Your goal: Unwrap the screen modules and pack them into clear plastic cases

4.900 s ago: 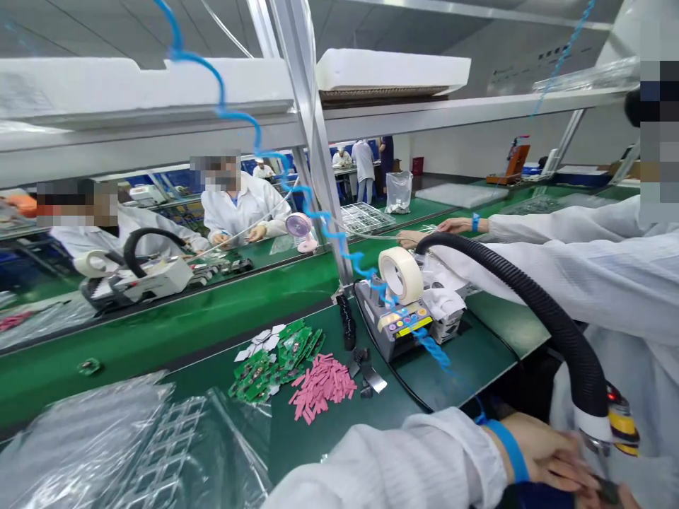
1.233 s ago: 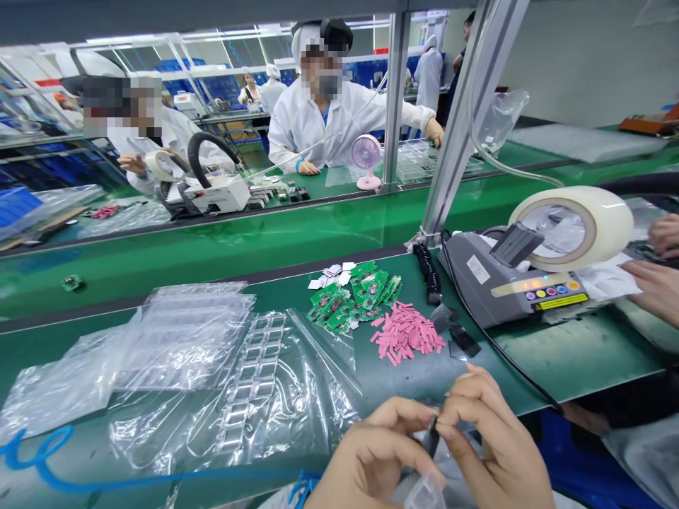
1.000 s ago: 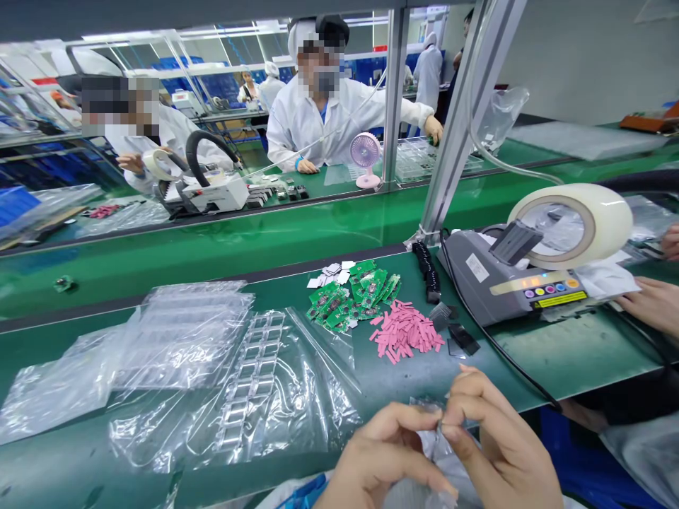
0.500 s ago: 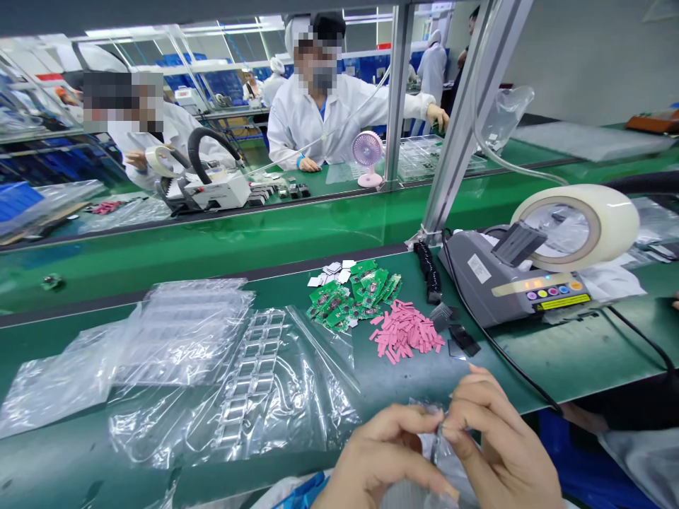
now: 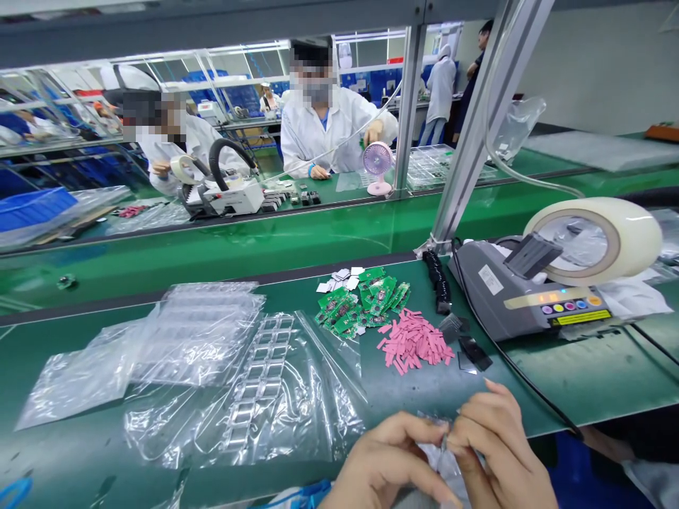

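At the front edge of the bench, my left hand (image 5: 392,459) and my right hand (image 5: 496,445) meet, thumbs and fingertips pinched together. What lies between the fingertips is small and mostly hidden. Shiny clear plastic (image 5: 448,463) shows just below them, between the two hands; I cannot tell whether it is what they grip. Beyond the hands lies a heap of pink strips (image 5: 416,343), with green circuit boards (image 5: 339,311) piled behind it. Black flat pieces (image 5: 475,353) rest beside the strips, nearest my right hand.
A tape dispenser (image 5: 509,290) carries a big tape roll (image 5: 631,240) at right, its black cable crossing the bench. Clear plastic trays (image 5: 196,332) and a bagged tray (image 5: 259,375) lie left. A metal post (image 5: 472,134) rises behind. Co-workers sit across, near a pink fan (image 5: 378,161).
The view has shifted, so the bench appears further right and slightly lower. My hands keep nearly the same pinch. Across the bench, a co-worker's outstretched arm has drawn in towards the fan.
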The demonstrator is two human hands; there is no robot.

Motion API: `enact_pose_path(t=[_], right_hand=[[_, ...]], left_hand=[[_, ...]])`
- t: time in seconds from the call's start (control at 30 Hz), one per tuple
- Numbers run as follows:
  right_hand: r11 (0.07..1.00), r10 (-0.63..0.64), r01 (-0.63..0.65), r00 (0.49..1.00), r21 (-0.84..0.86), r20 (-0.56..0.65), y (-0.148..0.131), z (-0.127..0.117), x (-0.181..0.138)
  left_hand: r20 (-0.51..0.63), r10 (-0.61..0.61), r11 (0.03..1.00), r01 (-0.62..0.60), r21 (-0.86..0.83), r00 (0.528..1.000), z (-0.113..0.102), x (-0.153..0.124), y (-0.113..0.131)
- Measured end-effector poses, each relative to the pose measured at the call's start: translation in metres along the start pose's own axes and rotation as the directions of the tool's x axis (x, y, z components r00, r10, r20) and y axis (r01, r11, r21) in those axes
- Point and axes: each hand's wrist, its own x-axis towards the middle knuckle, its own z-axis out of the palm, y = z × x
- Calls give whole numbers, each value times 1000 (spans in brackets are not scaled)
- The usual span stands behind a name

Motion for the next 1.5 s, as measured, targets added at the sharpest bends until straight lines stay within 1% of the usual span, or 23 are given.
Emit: enact_pose_path(t=[0.1, 0.2, 0.37, 0.47, 0.6, 0.73, 0.8, 0.87, 0.93, 0.97, 1.03, 1.07, 1.13, 1.27, 1.3, 1.37, 1.43, 1.5], right_hand=[[1000, -6, 6, 1000, 3, 15, -2, 1, 0], [999, -34, 34, 996, -4, 85, -2, 0, 1], [997, -72, 75, 984, -14, 165, 1, -2, 1], [995, -88, 95, 971, -21, 223, 4, -2, 0], [996, -89, 94, 965, -9, 245, 5, -1, -2], [996, -92, 92, 959, 12, 266, 4, -2, -3], [996, -88, 80, 960, 37, 266, 4, -3, -2], [996, -46, 24, 963, 86, 264, 2, -6, -1], [984, 44, -92, 957, 156, 287, 1, -9, 0], [969, 96, -158, 949, 189, 301, 0, -11, 2], [931, 191, -272, 931, 243, 310, -3, -13, 5], [916, 218, -303, 926, 264, 308, -4, -13, 7], [902, 232, -319, 926, 290, 297, -6, -13, 11], [888, 237, -332, 923, 317, 303, -7, -10, 13], [882, 244, -341, 921, 324, 304, -6, -10, 11], [865, 264, -365, 915, 344, 307, -5, -10, 7], [834, 302, -411, 899, 368, 317, -4, -10, 3], [785, 359, -481, 867, 390, 347, -3, -11, 0]], left_hand=[[4, -33, 999, 33, -16, 999, 0, 2, 2], [-15, -13, 998, 12, -64, 1000, 1, 3, 4], [-64, -32, 990, 23, -139, 997, 6, 4, 8], [-65, -9, 985, -2, -174, 998, 8, 6, 9], [-65, -50, 974, 34, -225, 997, 10, 9, 12], [-114, -91, 960, 56, -276, 989, 14, 10, 19], [-156, -109, 950, 57, -306, 982, 14, 11, 22], [-195, -107, 945, 39, -324, 975, 14, 11, 22], [-232, -74, 948, -3, -317, 970, 15, 11, 21], [-258, -48, 950, -35, -310, 965, 16, 10, 19], [-267, 44, 954, -120, -276, 963, 17, 8, 16], [-254, 87, 956, -152, -250, 963, 17, 7, 14], [-190, 156, 967, -190, -172, 969, 15, 4, 11], [-84, 194, 981, -194, 16, 977, 9, -3, 7], [-67, 195, 980, -192, 58, 978, 8, -4, 5], [-67, 143, 986, -136, 99, 987, 8, -4, 2], [-117, 32, 998, -25, 60, 993, 9, -2, -1], [-160, -80, 997, 79, -13, 984, 12, 1, -1]])
